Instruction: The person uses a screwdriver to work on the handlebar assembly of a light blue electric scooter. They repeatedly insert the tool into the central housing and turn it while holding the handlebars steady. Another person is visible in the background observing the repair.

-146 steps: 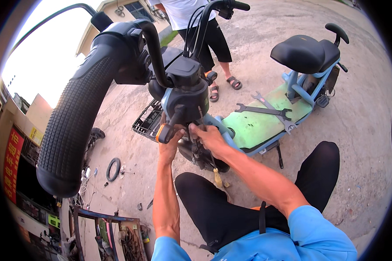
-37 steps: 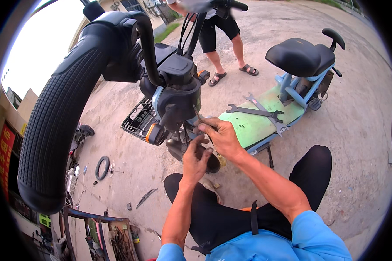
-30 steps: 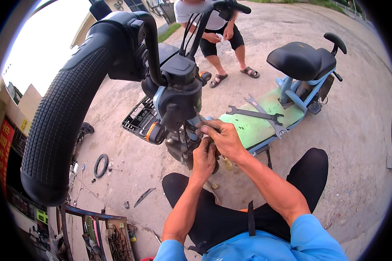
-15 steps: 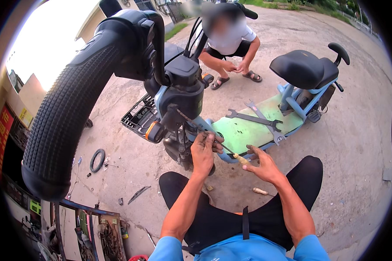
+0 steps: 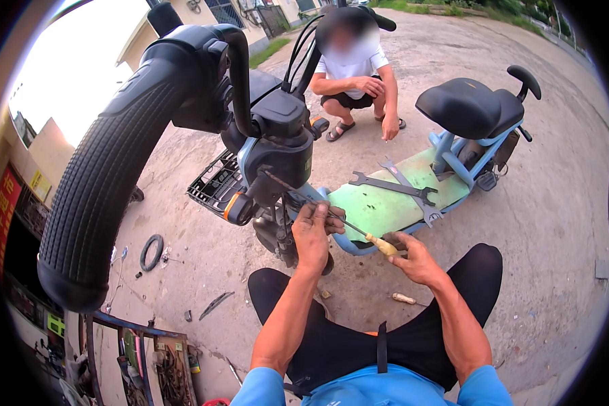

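We distinguish the scooter (image 5: 281, 161); the blue-edged rack (image 5: 142, 326) holding jumbled items (image 5: 168, 379); the front basket (image 5: 201, 193), contents unclear; two crossed wrenches (image 5: 394, 187), one reaching the footboard's (image 5: 365, 210) near edge; the right hand (image 5: 416, 260), half-curled about a handle; the left hand (image 5: 312, 233), pinching the shaft; the screwdriver (image 5: 369, 237), by the footboard's front near corner.

Dusty grey-beige concrete ground (image 5: 548, 223) lies in daylight under a glaring white sky (image 5: 68, 74); beyond, a cream-walled building (image 5: 254, 38) with a dark barred window (image 5: 223, 12) and a narrow green grass strip (image 5: 269, 53); at left, a red rectangular signboard (image 5: 5, 206) with yellow characters
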Available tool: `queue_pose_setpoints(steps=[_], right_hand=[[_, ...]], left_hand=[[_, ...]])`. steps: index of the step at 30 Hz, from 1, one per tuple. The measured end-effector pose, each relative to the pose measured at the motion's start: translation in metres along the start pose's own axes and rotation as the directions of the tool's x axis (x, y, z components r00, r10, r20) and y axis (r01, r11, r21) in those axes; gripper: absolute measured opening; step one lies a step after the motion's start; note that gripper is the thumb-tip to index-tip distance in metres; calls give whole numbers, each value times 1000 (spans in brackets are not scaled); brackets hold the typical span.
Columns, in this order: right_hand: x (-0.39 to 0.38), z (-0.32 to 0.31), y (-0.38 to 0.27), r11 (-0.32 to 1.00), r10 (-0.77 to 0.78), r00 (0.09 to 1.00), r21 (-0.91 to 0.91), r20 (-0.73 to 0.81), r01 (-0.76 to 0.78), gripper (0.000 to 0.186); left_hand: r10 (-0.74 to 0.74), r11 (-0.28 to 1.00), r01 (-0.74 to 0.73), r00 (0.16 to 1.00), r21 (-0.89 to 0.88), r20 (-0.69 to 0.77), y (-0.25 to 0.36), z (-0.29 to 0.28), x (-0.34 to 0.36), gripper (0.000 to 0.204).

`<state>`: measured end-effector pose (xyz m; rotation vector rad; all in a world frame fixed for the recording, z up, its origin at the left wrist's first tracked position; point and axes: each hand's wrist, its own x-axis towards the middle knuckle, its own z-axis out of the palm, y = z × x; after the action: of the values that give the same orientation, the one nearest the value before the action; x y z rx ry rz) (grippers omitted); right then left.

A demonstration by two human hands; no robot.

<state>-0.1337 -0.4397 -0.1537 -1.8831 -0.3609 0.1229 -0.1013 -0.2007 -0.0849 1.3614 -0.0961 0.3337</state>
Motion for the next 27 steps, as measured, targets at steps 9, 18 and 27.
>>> queue_pose_setpoints(steps=[9, 18, 27], right_hand=[[-6, -4, -7, 987, 56, 998, 152, -12, -54, 49], [-22, -37, -24, 962, -76, 971, 238, -227, 131, 35], [-11, -59, -41, 911, -159, 908, 298, -389, 287, 30]], left_hand=[[-16, 998, 16, 1000, -53, 3, 13, 2, 4, 24], [-17, 991, 23, 999, -135, 46, 28, 21, 9, 26], [24, 987, -8, 995, -163, 96, 37, 34, 18, 30]])
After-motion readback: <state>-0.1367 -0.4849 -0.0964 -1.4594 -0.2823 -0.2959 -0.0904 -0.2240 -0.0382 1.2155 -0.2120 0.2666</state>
